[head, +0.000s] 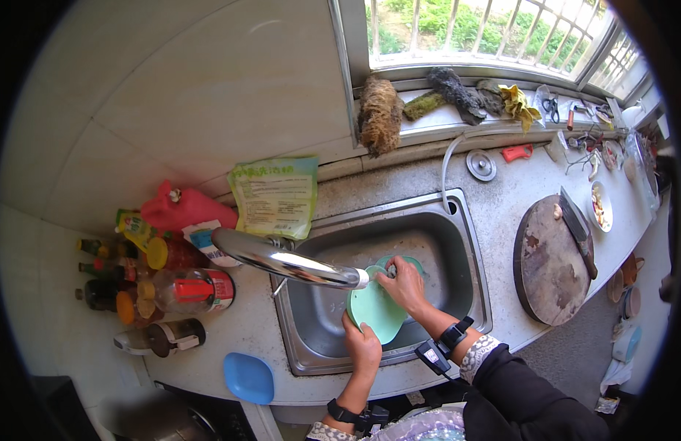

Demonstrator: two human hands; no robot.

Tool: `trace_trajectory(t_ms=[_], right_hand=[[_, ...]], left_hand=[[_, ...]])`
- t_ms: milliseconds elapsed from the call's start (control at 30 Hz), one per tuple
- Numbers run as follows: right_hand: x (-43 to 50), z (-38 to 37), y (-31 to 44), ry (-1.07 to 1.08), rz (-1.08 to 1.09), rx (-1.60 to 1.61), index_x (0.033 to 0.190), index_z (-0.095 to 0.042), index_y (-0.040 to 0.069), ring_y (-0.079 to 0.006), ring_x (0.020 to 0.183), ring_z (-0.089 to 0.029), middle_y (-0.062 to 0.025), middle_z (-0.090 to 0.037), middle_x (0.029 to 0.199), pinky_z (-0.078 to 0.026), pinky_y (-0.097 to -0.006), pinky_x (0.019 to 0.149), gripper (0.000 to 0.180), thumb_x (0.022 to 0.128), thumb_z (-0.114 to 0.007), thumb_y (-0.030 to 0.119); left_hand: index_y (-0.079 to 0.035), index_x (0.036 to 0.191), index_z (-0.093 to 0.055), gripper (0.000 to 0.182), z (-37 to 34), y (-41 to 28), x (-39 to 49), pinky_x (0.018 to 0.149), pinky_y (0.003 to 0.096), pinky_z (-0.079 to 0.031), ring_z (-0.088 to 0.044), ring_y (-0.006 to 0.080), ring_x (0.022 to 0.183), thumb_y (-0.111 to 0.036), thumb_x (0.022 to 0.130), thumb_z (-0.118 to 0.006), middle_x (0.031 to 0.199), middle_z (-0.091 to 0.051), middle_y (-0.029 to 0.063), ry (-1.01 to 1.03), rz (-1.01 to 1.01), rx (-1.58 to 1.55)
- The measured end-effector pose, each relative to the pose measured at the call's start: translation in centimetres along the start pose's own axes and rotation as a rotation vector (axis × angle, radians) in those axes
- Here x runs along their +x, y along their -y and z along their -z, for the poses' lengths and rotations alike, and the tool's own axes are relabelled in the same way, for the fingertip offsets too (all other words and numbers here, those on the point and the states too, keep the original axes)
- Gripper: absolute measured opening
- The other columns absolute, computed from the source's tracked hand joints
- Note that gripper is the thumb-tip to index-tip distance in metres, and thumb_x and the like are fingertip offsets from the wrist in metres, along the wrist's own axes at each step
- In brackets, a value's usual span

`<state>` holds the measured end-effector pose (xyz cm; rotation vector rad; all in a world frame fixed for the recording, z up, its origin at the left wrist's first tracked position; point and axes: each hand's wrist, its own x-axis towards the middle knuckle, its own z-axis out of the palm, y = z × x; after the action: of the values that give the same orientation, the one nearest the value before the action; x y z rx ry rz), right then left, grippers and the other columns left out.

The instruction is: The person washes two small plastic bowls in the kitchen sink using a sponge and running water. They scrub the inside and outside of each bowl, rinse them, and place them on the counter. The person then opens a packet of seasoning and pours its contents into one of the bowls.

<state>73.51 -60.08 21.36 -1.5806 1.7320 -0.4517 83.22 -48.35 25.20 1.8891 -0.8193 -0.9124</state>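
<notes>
A light green plastic plate [376,311] is tilted over the stainless steel sink [313,308]. My left hand [363,347] grips its near left edge, thumb on the upper face. At the plate's far edge, my right hand [405,284] has its fingers around a small greyish scouring pad [391,270], mostly hidden by the fingers. Another green dish [416,264] lies in the basin beyond, partly covered by my right hand. The chrome faucet [296,267] arches in from the left, its white-tipped spout just above the plate. Whether water runs is hard to tell.
Left of the sink stand several bottles and jars [194,289] and a blue plastic dish [249,377]. A dish-soap pouch [274,195] leans behind. On the right, a cleaver [577,229] rests on a round wooden chopping board [547,264], near a food bowl [600,206].
</notes>
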Motion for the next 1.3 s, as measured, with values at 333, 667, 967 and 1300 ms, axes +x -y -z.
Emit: trace_trajectory(t_ms=[333, 667, 967, 1300], right_hand=[[0.4, -0.4, 0.6, 0.046, -0.116, 0.128, 0.090, -0.065, 0.011, -0.0327, 0.067, -0.062, -0.0139, -0.062, 0.066, -0.046, -0.0434, 0.061, 0.031, 0.071, -0.068, 0.035], [0.8, -1.3, -0.9, 0.030, -0.122, 0.153, 0.087, -0.062, 0.007, -0.0286, 0.067, -0.062, -0.0146, -0.061, 0.068, -0.046, -0.0417, 0.062, 0.031, 0.070, -0.068, 0.032], [1.1, 1.6, -0.8, -0.106, -0.385, 1.422, 0.098, -0.056, 0.010, -0.0135, 0.074, -0.058, -0.0015, -0.059, 0.084, -0.050, -0.0285, 0.069, 0.011, 0.089, -0.061, 0.015], [-4.4, -4.1, -1.3, 0.305, -0.026, 0.109, 0.135, -0.042, 0.001, -0.0337, 0.126, -0.041, -0.0229, -0.039, 0.139, -0.034, -0.0348, 0.105, 0.060, 0.079, -0.063, 0.011]], left_hand=[[0.003, 0.130, -0.038, 0.045, 0.5, 0.0, 0.3, 0.089, 0.0422, -0.044, -0.057, 0.0406, 0.104, 0.001, 0.086, -0.042, 0.115, -0.056, 0.0270, -0.017, -0.010, -0.045], [0.003, 0.130, -0.039, 0.043, 0.6, -0.4, 0.2, 0.089, 0.0414, -0.044, -0.057, 0.0402, 0.104, 0.002, 0.087, -0.041, 0.115, -0.055, 0.0271, -0.001, -0.065, -0.018], [0.002, 0.129, -0.040, 0.036, 0.9, 4.8, 3.0, 0.088, 0.0329, -0.044, -0.053, 0.0223, 0.107, -0.015, 0.097, -0.043, 0.120, -0.053, 0.0127, 0.021, 0.294, -0.427], [-0.004, 0.144, -0.023, 0.051, -1.3, 4.9, 1.7, 0.097, 0.0316, -0.040, -0.044, 0.0231, 0.122, -0.027, 0.101, -0.039, 0.139, -0.037, 0.0149, 0.092, 0.296, -0.369]])
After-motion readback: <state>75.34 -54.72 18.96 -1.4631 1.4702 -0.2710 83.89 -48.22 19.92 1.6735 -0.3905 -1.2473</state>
